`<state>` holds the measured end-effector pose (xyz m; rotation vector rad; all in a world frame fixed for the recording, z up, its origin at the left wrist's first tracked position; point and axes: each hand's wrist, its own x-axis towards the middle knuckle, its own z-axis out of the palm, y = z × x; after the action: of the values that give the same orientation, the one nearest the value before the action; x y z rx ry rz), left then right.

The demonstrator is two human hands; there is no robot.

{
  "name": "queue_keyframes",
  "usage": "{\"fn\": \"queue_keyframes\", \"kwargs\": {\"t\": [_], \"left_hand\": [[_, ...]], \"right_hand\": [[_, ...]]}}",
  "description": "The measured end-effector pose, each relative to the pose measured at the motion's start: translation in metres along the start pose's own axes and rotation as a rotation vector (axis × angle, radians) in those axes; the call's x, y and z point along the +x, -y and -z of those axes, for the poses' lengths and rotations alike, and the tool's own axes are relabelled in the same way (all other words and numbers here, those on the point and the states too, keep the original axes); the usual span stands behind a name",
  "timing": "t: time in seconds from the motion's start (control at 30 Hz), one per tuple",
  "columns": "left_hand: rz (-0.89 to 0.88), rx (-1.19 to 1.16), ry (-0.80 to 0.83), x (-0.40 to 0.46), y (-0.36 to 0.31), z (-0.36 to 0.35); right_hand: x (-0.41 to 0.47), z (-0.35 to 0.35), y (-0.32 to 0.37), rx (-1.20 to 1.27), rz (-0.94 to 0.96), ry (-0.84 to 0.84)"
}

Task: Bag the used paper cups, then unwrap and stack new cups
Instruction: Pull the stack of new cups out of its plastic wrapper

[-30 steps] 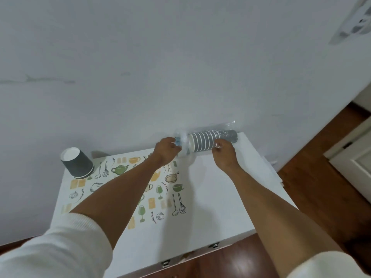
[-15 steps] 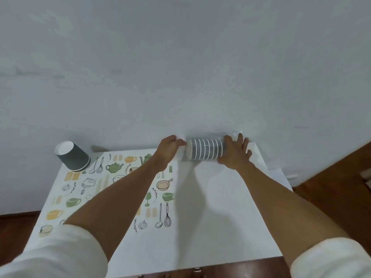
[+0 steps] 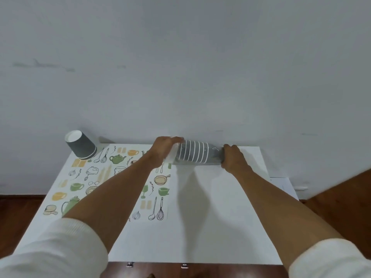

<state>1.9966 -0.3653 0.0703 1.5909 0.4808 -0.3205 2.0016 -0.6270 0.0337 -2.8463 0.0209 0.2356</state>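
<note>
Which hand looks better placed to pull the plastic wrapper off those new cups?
Probably the left hand: it sits at the rim end of the sleeve of cups, where loose clear plastic bunches. The right hand clamps the opposite, narrow end, steadying it.

Plain grey-white wall point(image 3: 180, 57), dk wood floor point(image 3: 341, 197), white table point(image 3: 200, 227)

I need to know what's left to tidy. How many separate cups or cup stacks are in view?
2. One lone gray cup sits upside down at the table's far left corner; one wrapped stack is held sideways between the left hand and right hand. Nested cups can't be counted exactly.
</note>
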Motion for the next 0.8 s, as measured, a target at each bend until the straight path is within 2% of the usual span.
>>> {"fn": "queue_keyframes", "kwargs": {"t": [0.27, 0.37, 0.5, 0.57, 0.67, 0.8], "left_hand": [[-0.044, -0.072, -0.121, -0.010, 0.002, 0.033], [-0.019, -0.153, -0.098, -0.012, 0.009, 0.048], [-0.064, -0.096, -0.008, -0.008, 0.019, 0.068], [-0.062, -0.071, 0.010, -0.010, 0.024, 0.077], [-0.066, -0.080, 0.040, -0.016, 0.031, 0.083], [-0.106, -0.084, 0.040, -0.017, 0.034, 0.088]], "right_hand": [[-0.005, 0.014, 0.027, -0.076, -0.016, 0.008], [-0.009, 0.014, 0.039, -0.229, -0.014, 0.027], [-0.007, 0.021, 0.069, -0.481, -0.006, 0.152], [-0.001, 0.023, 0.091, -0.461, 0.085, 0.224], [0.005, 0.013, 0.121, -0.261, 0.344, 0.280], [-0.001, -0.018, 0.125, -0.344, 0.425, 0.266]]}}
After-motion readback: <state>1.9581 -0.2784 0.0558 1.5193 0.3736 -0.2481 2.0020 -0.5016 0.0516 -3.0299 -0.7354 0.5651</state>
